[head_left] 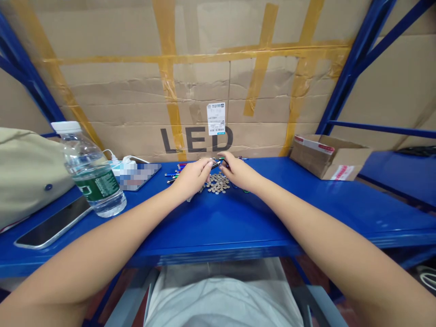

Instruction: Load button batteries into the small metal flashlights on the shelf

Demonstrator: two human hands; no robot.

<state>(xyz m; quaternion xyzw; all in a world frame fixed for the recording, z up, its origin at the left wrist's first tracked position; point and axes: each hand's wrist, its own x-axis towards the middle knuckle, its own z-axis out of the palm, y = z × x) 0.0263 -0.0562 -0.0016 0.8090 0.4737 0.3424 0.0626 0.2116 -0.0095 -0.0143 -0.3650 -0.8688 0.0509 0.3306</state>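
Observation:
My left hand (pixel 194 176) is closed around a dark pen (pixel 215 165) with a silvery tip, which points toward my right hand. Curled fingers of my right hand (pixel 240 171) meet close to that tip; a small dark piece shows between them, too small to name. Beneath both hands lies a loose pile of small round silvery discs (pixel 218 185), resembling coins. Several pens (pixel 171 174) in blue, red and black lie beside my left hand, partly covered by it. Something clear and shiny peeks out under the left wrist, mostly hidden.
On the left stand a water bottle (pixel 98 175), a phone (pixel 52 225), a white power strip (pixel 124 165), a flat device (pixel 146 176) and a beige bag (pixel 30 172). An open cardboard box (pixel 316 159) sits at the right. Behind the blue tabletop (pixel 218 227) rises a large taped carton (pixel 129 104).

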